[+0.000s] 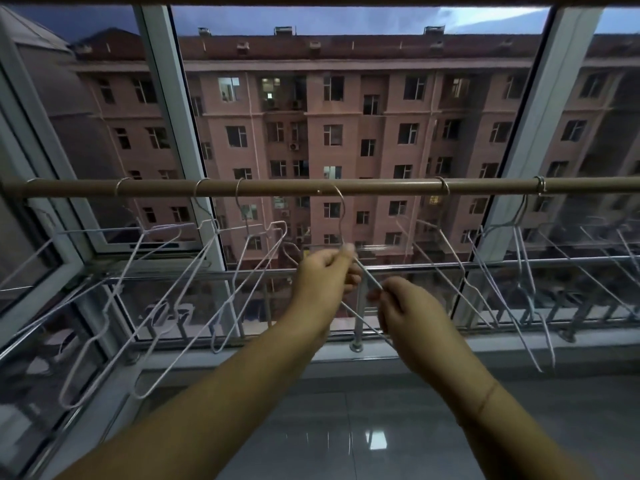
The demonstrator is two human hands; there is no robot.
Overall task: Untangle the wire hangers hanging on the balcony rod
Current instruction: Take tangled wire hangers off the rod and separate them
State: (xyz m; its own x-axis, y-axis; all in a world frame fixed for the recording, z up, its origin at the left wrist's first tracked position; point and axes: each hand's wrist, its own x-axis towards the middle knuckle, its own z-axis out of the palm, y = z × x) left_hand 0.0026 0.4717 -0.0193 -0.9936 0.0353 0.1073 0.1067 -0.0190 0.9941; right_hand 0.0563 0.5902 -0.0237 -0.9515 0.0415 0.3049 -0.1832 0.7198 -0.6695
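Note:
A tan balcony rod (277, 187) runs across the view at mid height. Several white wire hangers hang from it by their hooks. One group of hangers (194, 282) hangs left of centre and another group (485, 271) to the right. A middle hanger (341, 216) hooks on the rod near the centre. My left hand (325, 282) grips this hanger just below its neck. My right hand (408, 310) pinches its sloping wire arm lower down, to the right. The lower part of the held hanger is hidden behind my hands.
A metal railing (519, 263) with short posts runs along the window sill behind the hangers. Window frames (180, 126) stand left and right, with an apartment building outside. A glossy grey tiled ledge (363, 427) lies below my arms.

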